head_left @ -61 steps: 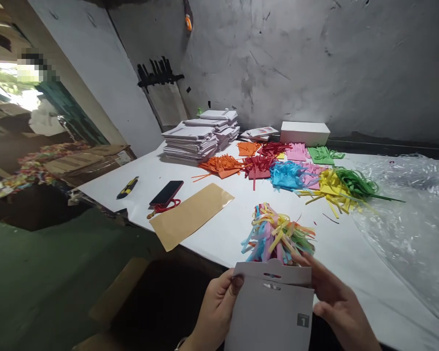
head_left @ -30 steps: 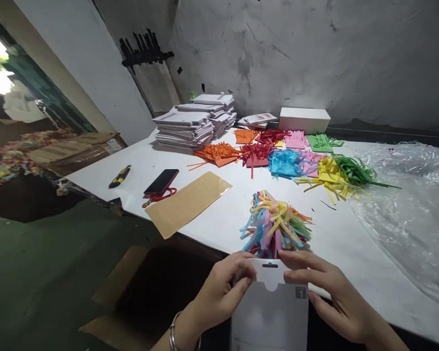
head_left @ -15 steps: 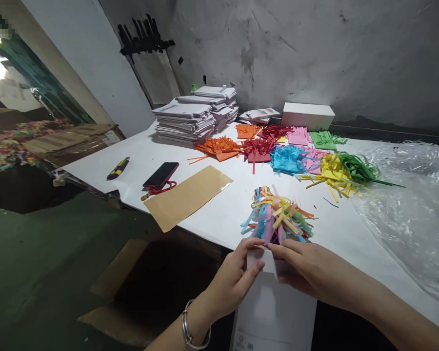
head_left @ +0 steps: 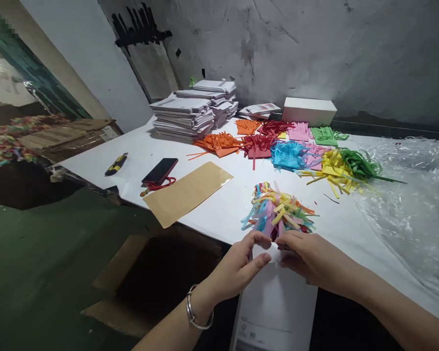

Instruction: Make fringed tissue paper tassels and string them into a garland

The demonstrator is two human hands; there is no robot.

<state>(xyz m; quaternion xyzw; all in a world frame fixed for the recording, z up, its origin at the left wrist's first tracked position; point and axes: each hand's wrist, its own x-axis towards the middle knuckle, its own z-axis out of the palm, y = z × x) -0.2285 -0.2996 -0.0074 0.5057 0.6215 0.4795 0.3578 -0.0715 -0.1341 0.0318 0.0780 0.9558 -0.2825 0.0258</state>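
Packet, white, held at its top by left hand and right hand.
Each hand pinches the upper edge, fingertips nearly meeting. Just beyond the packet lies a multicoloured strip bundle; left of the packet, farther out, a brown sheet and a phone; well beyond the packet, a white stack.

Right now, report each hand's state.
Left hand: closed on the white carton at its upper end.
Right hand: closed on that same end, grip partly hidden.
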